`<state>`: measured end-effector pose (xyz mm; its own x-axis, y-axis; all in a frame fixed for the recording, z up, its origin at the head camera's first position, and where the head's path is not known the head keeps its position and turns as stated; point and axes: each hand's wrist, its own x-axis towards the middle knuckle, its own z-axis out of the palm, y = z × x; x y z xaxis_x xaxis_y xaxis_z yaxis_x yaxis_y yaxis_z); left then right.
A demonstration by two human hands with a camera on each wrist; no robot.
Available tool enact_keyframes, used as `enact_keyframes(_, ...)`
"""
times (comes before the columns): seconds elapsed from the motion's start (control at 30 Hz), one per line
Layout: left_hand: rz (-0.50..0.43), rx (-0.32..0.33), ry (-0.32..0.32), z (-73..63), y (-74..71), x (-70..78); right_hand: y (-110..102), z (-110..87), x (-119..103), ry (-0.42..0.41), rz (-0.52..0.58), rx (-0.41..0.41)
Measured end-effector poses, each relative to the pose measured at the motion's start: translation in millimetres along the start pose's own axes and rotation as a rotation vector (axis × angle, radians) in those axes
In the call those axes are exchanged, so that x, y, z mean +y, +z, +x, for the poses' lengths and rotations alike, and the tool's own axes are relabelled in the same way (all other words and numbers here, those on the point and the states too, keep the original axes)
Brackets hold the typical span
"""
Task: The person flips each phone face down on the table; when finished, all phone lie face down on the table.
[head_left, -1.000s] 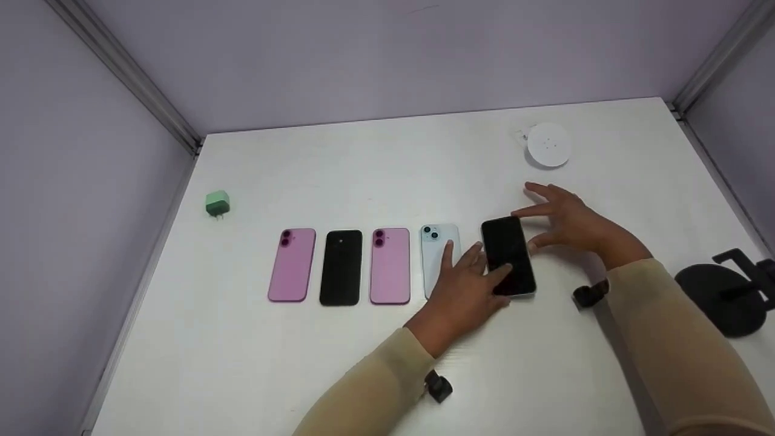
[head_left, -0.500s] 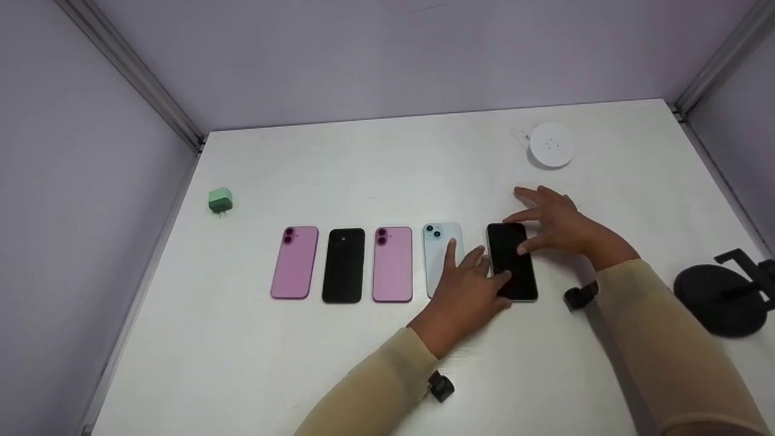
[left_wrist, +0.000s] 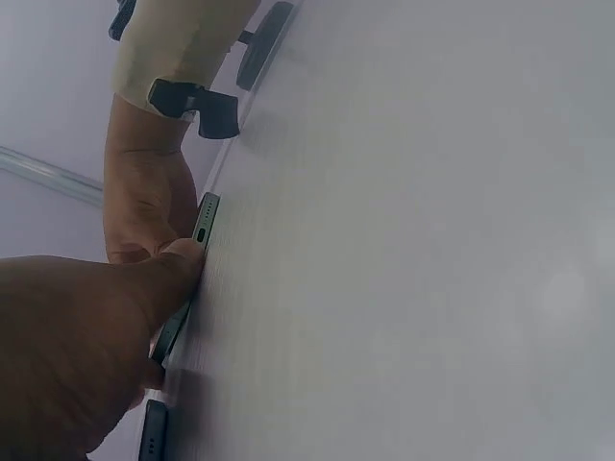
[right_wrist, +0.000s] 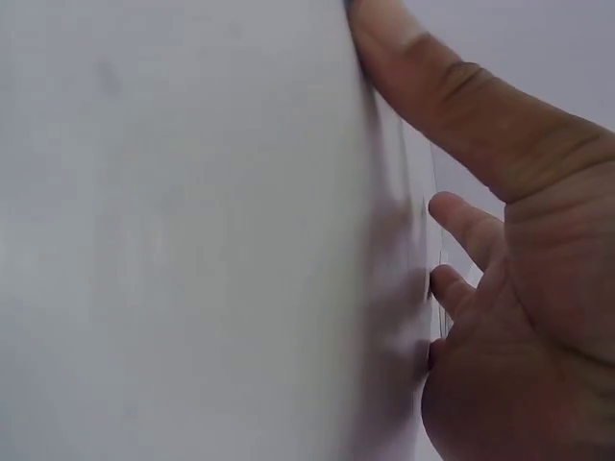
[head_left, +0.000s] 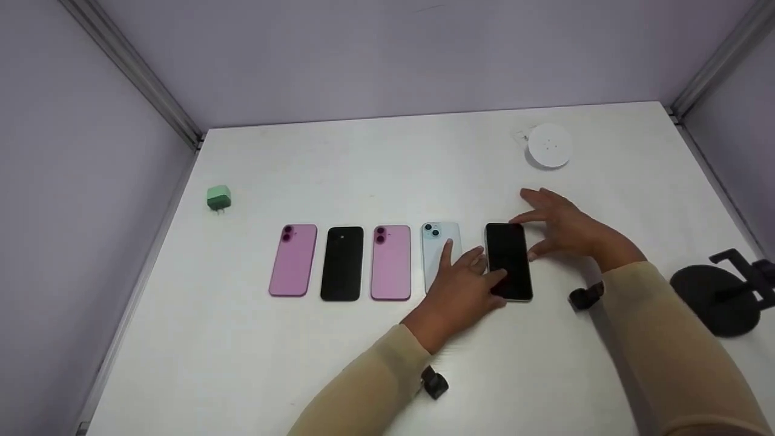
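A smartphone [head_left: 513, 257] lies dark screen up at the right end of a row of phones. My left hand [head_left: 459, 297] holds its lower left corner, thumb at the bottom edge and index finger over the screen. In the left wrist view that thumb [left_wrist: 178, 259] presses beside the charging port. My right hand [head_left: 566, 233] is at the upper right corner, index fingertip at the top edge and thumb by the right edge, other fingers spread. A light blue phone [head_left: 437, 242], camera side up, sits partly hidden under my left hand.
Further left lie a pink phone [head_left: 391, 266], a black phone [head_left: 342, 266] and another pink phone [head_left: 293, 263]. A green plug adapter [head_left: 218, 198] is at the far left. A white round disc [head_left: 550, 146] stands at the back right, a black round-based stand [head_left: 714, 300] at the right.
The dark-screened phone has turned from a slant to nearly straight in line with the row. My right thumb went over the screen, then back to the right edge. The left hand kept its place.
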<state>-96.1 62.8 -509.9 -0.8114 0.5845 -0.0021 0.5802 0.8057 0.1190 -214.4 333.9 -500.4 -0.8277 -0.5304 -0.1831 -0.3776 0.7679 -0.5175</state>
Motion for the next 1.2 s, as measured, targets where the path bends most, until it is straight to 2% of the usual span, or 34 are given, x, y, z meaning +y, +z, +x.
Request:
enact_keyframes(0.17, -0.002, -0.015, -0.005, 0.6, 0.8, -2.4, -1, -0.1, 3, -0.001, 0.06, 0.028)
enact_keyframes(0.33, 0.01, -0.025, -0.005, 1.2, 2.3, -2.1, -4, -1.4, 4, 0.023, 0.128, 0.013)
enact_keyframes(0.47, 0.027, -0.026, -0.011, 0.9, 2.8, -1.1, -5, -3.0, 5, 0.007, 0.142, 0.002)
enact_keyframes(0.7, 0.033, 0.018, -0.008, 0.4, 1.8, 0.6, -10, -3.8, 0, -0.005, 0.191, 0.012)
enact_keyframes(0.93, -0.066, 0.044, -0.026, 0.1, 3.5, -2.3, -10, 3.0, -11, -0.039, 0.238, 0.02)
enact_keyframes(1.2, -0.139, 0.072, -0.038, -2.5, 3.9, -6.1, -9, 8.4, -20, -0.017, 0.228, 0.014)
